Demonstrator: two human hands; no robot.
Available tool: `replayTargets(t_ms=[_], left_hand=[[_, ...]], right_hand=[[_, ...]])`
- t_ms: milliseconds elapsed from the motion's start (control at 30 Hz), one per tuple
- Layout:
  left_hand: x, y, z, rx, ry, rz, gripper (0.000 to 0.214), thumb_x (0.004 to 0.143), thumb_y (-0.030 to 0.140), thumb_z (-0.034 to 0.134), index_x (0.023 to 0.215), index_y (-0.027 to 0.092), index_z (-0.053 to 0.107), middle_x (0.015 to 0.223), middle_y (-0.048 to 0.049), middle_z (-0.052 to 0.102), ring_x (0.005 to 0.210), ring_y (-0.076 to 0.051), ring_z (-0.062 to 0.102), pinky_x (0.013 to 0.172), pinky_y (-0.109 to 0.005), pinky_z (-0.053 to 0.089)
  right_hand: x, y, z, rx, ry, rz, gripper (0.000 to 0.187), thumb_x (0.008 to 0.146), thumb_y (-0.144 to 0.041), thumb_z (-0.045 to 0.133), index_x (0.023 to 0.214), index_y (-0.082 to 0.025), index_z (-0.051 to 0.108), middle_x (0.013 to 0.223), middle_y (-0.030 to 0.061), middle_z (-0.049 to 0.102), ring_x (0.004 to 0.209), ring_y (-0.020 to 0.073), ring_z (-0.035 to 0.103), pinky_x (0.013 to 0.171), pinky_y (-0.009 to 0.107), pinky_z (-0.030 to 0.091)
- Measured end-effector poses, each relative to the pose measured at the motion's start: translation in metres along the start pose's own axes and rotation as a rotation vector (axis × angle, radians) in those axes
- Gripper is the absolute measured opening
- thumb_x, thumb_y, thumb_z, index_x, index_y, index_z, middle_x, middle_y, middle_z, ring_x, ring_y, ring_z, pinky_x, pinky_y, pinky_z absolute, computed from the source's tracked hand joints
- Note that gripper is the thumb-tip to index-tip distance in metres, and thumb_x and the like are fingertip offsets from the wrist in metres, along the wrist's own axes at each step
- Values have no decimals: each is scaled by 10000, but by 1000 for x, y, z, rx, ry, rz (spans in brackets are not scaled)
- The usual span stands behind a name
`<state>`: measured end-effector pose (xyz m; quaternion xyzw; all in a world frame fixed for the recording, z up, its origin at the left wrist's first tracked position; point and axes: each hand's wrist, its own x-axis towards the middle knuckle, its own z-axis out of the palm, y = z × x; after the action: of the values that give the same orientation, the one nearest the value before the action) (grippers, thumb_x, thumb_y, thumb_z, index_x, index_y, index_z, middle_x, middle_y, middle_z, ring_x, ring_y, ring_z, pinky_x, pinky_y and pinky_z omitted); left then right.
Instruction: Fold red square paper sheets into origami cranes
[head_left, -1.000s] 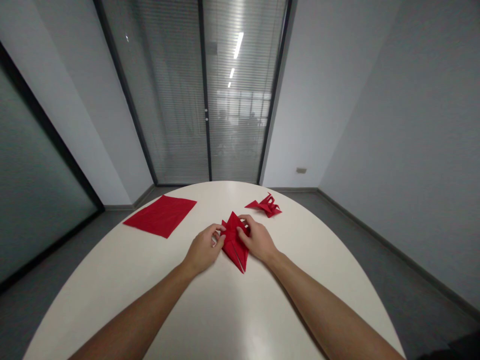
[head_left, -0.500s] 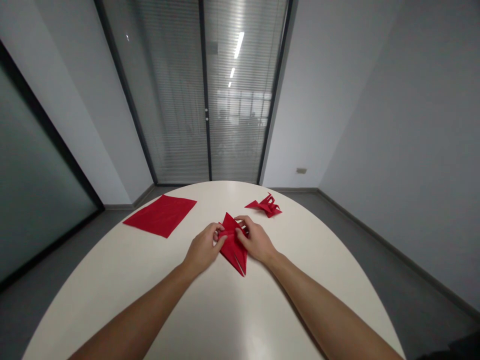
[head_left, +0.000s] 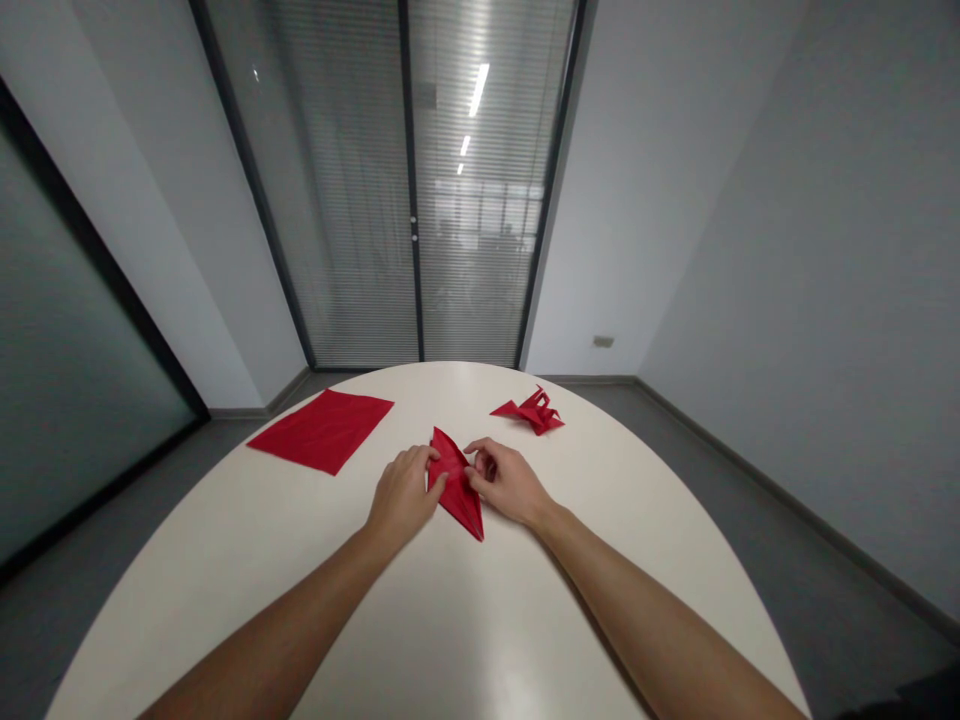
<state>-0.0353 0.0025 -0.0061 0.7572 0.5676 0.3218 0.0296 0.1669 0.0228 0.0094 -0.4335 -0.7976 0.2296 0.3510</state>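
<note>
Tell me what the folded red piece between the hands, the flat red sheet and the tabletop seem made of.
Folded red piece: probably paper, matte, going by its sharp creases and pointed corners.
Flat red sheet: likely paper too, dull and thin, with faint wrinkles.
Tabletop: smooth, slightly glossy, perhaps laminate; it shows a soft reflection.

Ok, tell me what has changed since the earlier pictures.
The folded red paper has shifted left; it looks narrower, and the pale gap near its lower tip no longer shows. The right hand's thumb has gone from the paper's face to its right edge; whether it grips there is unclear. The left hand still holds the left side. The flat red sheet and red origami figure stayed put.
</note>
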Motion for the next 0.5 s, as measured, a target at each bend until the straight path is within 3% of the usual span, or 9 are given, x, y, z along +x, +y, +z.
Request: replayTargets(t_ms=[133,300,400,500], left_hand=[[0,1,-1,52,16,26,129,874,230,634,1000,204,621,1113,-102,627,1046,-290,584,924,-431,487],[0,0,1,21,-18,79,125,893,175,582,997,206,643,1190,-105,647,1114,-288,585,987,-445,468],[1,0,2,10,-60,72,155,904,165,561,1027,201,647,1096,-101,694,1067,-286,618,978,-452,472],[1,1,1,-7,-76,61,183,903,154,552,1052,190,651,1096,-106,704,1059,-283,626,973,-447,478]], right_hand=[[-2,-1,0,-51,-68,-57,368,816,-217,673,1177,-221,602,867,-3,670,726,153,600,686,266,457],[-2,-3,-1,-110,-101,-142,345,828,-272,703,1156,-196,628,950,42,682,828,188,610,787,311,473],[-2,-1,0,-123,-108,-156,282,856,-171,627,1135,-195,654,922,48,671,821,185,599,788,310,471],[-1,2,0,-134,-95,-180,331,839,-75,567,1133,-195,659,921,51,669,868,193,593,825,320,470]])
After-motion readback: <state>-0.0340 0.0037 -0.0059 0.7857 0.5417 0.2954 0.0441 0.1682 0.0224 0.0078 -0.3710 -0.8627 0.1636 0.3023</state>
